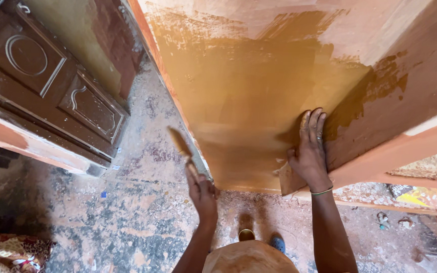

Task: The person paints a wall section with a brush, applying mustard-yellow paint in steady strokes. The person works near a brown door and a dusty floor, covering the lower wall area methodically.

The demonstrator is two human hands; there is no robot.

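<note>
Dusty concrete floor (pixel 142 202), speckled with old paint, spreads below the big wooden panel (pixel 249 101) that I take as my landmark; its face is coated in wet ochre stain, with bare pinkish wood at its upper and right parts.

My left hand's (pixel 202 194) fingers are curled tight around the handle of a paintbrush (pixel 182 146), bristles up and loaded with the same ochre, held just off the panel's left edge and not touching it. My right hand (pixel 309 151) lies flat on the panel's stained face near its lower right, fingers stretched out and close together, gripping nothing; a thin green bangle (pixel 322 191) circles that wrist.

Below the panel's bottom edge a small round tin (pixel 246 234) stands on the floor; I can't tell what is in it. Just beside it shows the toe of a blue shoe (pixel 278 244).

Well to the left of the panel a dark brown carved door (pixel 51 86) leans, and patterned cloth (pixel 8 253) lies further down in that corner. Right of the panel's base, scraps and a yellow wrapper (pixel 418 197) litter the ground.
</note>
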